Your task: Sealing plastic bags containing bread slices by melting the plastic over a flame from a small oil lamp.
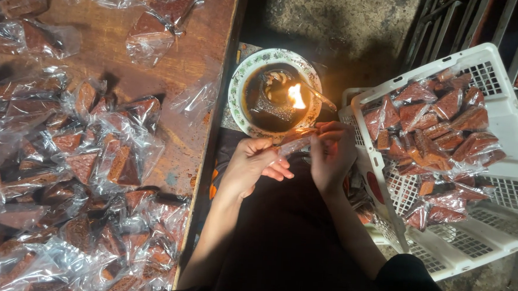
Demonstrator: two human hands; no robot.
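**A:** What are the two hands doing?

**B:** They meet at the centre of the view, just below a bowl. The left hand (pixel 252 166) and the right hand (pixel 331 155) share one small clear plastic packet (pixel 294 142) with a reddish-brown piece inside. The left fingers (pixel 278 164) are closed on its lower end; the right fingers (pixel 324 134) are pinched shut on its upper end. The packet runs slantwise between them, from about 8 o'clock up to 2 o'clock.

**A:** And the bowl?

**B:** A patterned bowl (pixel 238 82) sits at 12 o'clock from the hands, close to them, on the dark floor (pixel 342 20). It holds dark liquid, and a small flame (pixel 297 96) burns in it. The upper end of the packet lies just below the bowl's near rim; I cannot tell whether it touches the rim. A thin metal handle (pixel 323 98) sticks out over the bowl's rim toward 3 o'clock.

**A:** What lies around?

**B:** At 3 o'clock from the hands stands a white slotted plastic crate (pixel 497 229), tilted, with a heap of wrapped brown wedges (pixel 437 128) in it. The right hand is just beside the crate's near wall. At 9 o'clock is a wooden worktop (pixel 111 43), and many loose wrapped pieces (pixel 87 154) in crinkled clear plastic are spread across it, thickest toward 7 o'clock. The person's dark clothing (pixel 289 247) fills the space at 6 o'clock, between both forearms.
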